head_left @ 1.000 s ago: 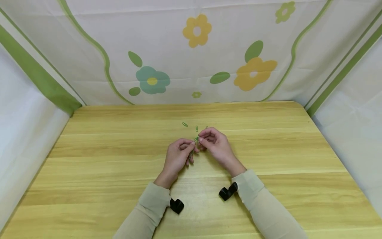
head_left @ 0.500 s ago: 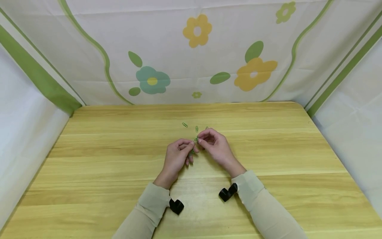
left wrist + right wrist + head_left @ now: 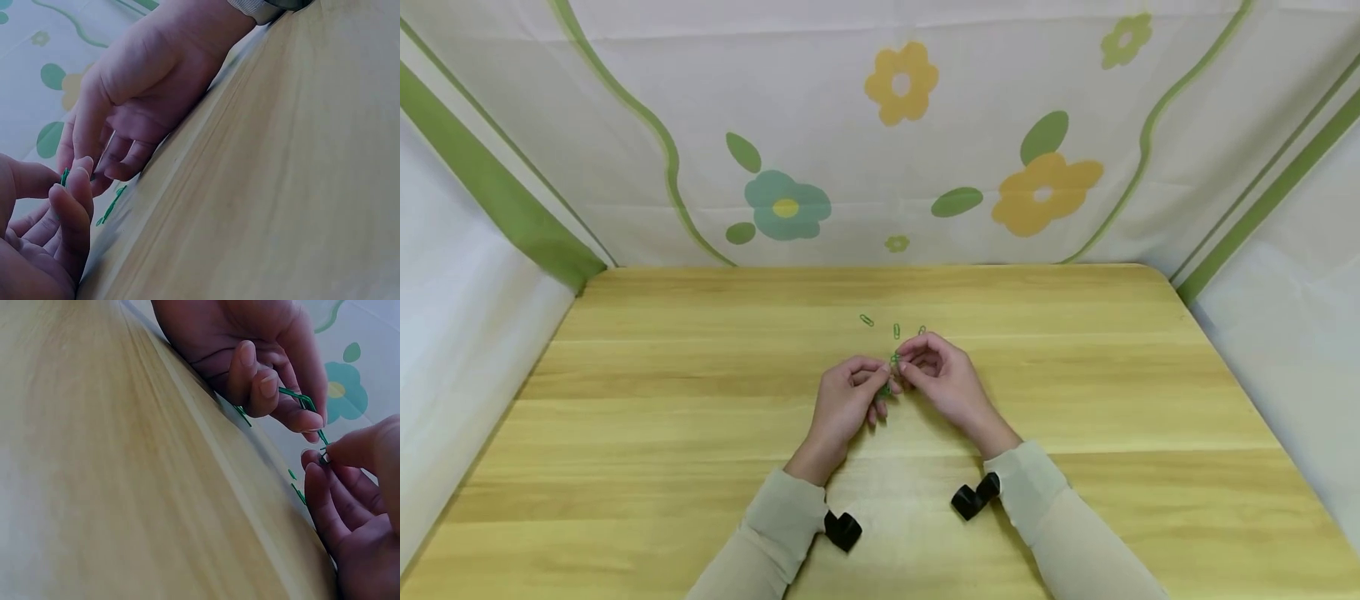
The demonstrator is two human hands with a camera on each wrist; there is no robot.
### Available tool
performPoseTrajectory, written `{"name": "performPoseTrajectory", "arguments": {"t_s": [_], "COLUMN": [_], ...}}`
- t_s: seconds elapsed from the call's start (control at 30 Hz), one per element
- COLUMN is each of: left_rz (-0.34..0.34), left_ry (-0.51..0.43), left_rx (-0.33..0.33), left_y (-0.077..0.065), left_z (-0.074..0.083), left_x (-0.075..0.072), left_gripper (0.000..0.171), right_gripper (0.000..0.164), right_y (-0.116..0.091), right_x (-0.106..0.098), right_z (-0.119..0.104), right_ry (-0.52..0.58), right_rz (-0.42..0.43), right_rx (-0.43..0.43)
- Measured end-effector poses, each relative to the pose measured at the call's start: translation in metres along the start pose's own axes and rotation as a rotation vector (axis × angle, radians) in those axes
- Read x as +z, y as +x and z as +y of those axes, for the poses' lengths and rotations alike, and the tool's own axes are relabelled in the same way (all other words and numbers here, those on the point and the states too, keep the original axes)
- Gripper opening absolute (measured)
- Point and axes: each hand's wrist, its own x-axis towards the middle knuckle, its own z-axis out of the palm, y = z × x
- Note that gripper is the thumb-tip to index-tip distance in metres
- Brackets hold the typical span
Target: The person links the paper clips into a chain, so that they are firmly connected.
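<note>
Near the back middle of the table, my left hand (image 3: 848, 398) and right hand (image 3: 951, 385) meet at their fingertips. Between thumb and forefinger the left hand pinches a green paper clip (image 3: 304, 399), and more green wire hangs under its fingers in the head view. The right hand pinches a green paper clip (image 3: 895, 359) where the two hands meet; fingertips cover much of it. Whether the clips are hooked together is hard to tell. Beyond the hands lie a slanted loose paper clip (image 3: 867, 320), an upright-lying paper clip (image 3: 897, 332), and a third paper clip (image 3: 922, 331) partly behind the right hand.
The wooden table (image 3: 662, 417) spreads around both forearms. A white flowered curtain (image 3: 850, 150) hangs along its back edge, with white cloth at the left and right. A black wrist mount (image 3: 844, 531) sits at the left cuff, another black mount (image 3: 974, 497) at the right.
The head view has tilted up slightly, so everything sits a little lower in it. Both hands stay together, with only small finger movements at the paper clips.
</note>
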Motion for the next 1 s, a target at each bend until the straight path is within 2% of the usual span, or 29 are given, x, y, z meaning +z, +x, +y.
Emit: {"name": "performPoseTrajectory", "arguments": {"t_s": [0.3,0.83,1.0], "left_rz": [-0.017,-0.031,-0.031], "left_ry": [0.001,0.006,0.000], "left_rx": [0.024,0.040,0.032], "left_y": [-0.0020,0.0001,0.0030], "left_z": [0.0027,0.0022,-0.0029], "left_x": [-0.0022,-0.0055,-0.0070], "left_gripper": [0.017,0.017,0.017], "right_gripper": [0.019,0.019,0.019], "right_y": [-0.0006,0.0029,0.0040], "right_x": [0.0008,0.0001,0.0012], "right_z": [-0.0029,-0.0013,0.0025], "right_ry": [0.003,0.037,0.050], "right_rz": [0.011,0.008,0.013], "right_rx": [-0.046,-0.036,-0.004]}}
